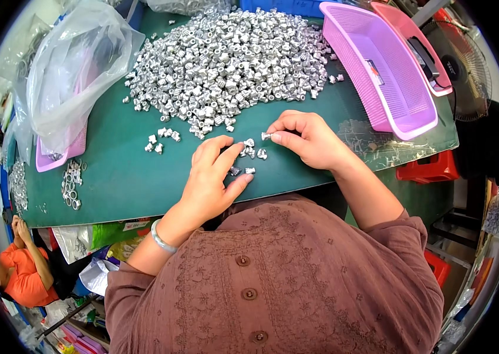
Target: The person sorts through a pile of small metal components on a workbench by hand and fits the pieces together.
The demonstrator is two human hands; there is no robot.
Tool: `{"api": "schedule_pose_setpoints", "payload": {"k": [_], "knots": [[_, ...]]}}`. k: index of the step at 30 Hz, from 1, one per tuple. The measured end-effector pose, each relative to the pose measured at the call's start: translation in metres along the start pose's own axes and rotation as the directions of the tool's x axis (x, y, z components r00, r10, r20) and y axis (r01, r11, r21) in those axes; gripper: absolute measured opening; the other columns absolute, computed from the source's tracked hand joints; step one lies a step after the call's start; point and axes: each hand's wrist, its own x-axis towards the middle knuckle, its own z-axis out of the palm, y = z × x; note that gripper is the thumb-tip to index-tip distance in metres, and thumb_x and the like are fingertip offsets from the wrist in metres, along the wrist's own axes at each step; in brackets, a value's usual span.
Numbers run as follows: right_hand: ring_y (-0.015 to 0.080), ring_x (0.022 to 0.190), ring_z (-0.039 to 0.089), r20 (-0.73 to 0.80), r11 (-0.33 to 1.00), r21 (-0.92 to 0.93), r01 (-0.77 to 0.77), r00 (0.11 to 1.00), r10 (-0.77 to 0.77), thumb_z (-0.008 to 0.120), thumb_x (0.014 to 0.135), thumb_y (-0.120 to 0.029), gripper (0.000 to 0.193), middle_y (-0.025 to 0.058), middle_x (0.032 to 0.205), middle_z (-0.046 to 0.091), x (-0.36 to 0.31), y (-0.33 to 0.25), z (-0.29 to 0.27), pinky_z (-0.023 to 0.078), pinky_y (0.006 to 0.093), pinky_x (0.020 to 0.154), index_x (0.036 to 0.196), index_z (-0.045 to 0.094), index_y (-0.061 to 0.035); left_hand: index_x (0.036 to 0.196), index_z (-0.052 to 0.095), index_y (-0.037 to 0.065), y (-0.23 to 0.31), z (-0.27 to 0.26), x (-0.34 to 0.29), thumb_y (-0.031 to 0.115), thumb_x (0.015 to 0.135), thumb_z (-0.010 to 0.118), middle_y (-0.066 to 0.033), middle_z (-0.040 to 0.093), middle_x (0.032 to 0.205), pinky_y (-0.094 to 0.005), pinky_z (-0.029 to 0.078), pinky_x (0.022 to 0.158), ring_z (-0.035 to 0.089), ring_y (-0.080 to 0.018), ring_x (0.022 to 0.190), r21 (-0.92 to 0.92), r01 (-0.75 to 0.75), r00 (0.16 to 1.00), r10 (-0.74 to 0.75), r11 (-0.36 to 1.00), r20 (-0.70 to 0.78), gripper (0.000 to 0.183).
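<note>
My right hand pinches a small silver metal fitting between thumb and forefinger, a little above the green tabletop. My left hand is open, its fingers spread and curved around the near side of a few loose silver fittings. Its forefinger tip reaches the edge of that group, and its thumb lies beside another fitting. Whether the left fingertips press on any piece is hard to make out. Beyond both hands spreads a large heap of the same ribbed, hollow fittings.
A purple basket stands at the right, with a pink basket behind it. At the left, a clear plastic bag covers another basket. Metal rings lie near the left edge. A person in orange sits far left.
</note>
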Motion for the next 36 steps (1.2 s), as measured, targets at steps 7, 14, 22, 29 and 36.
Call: {"api": "schedule_pose_setpoints", "payload": {"k": [7,14,22,29,36], "knots": [[0.0088,0.075,0.052,-0.038,0.999,-0.009,0.052,0.998,-0.052,0.061,0.089,-0.008,0.013,0.0029,0.084,0.058,0.000,-0.004,0.009,0.043,0.0245,0.069,0.094,0.066,0.0031,0.115,0.059,0.001,0.000,-0.001,0.005,0.013,0.076,0.072,-0.0149,0.055,0.112,-0.0404,0.042,0.091,0.052,-0.0329,0.106,-0.058,0.033,0.996,-0.038,0.998,-0.075,0.043],[0.0121,0.067,0.055,-0.180,0.972,0.052,0.228,0.960,-0.215,0.065,0.086,-0.006,0.010,0.0058,0.082,0.059,0.004,-0.018,0.047,0.044,0.0258,0.059,0.092,0.067,0.0012,0.104,0.066,0.000,0.007,-0.004,0.016,0.009,0.087,0.064,-0.0085,0.065,0.098,-0.0287,0.048,0.079,0.060,-0.0173,0.089,-0.505,0.197,0.932,-0.321,0.840,-0.171,0.020],[0.0151,0.064,0.055,-0.321,0.944,-0.046,0.327,0.890,-0.324,0.070,0.082,-0.006,0.009,0.0057,0.078,0.059,0.014,-0.027,0.073,0.044,0.0280,0.055,0.087,0.066,-0.0008,0.112,0.063,-0.005,0.001,-0.011,0.008,0.005,0.092,0.060,-0.0073,0.066,0.102,-0.0233,0.049,0.081,0.060,-0.0101,0.091,-0.928,0.222,0.839,-0.544,0.300,0.025,0.023],[0.0228,0.064,0.057,-0.368,0.876,-0.205,0.436,0.795,-0.482,0.072,0.076,-0.004,0.012,0.0076,0.076,0.058,0.021,-0.030,0.081,0.045,0.0320,0.055,0.082,0.063,-0.0023,0.116,0.063,-0.002,0.001,-0.017,0.005,0.005,0.092,0.059,-0.0076,0.066,0.105,-0.0249,0.048,0.085,0.060,-0.0115,0.094,-0.952,0.205,0.830,-0.556,0.228,0.045,0.025],[0.0256,0.064,0.056,-0.341,0.810,-0.351,0.471,0.741,-0.579,0.073,0.073,-0.005,0.013,0.0078,0.074,0.058,0.024,-0.036,0.081,0.045,0.0350,0.055,0.082,0.063,-0.0030,0.118,0.062,-0.001,0.000,-0.022,0.004,0.007,0.093,0.057,-0.0064,0.065,0.104,-0.0272,0.048,0.085,0.059,-0.0120,0.092,-0.972,0.219,0.811,-0.570,0.088,0.131,0.026]]}}
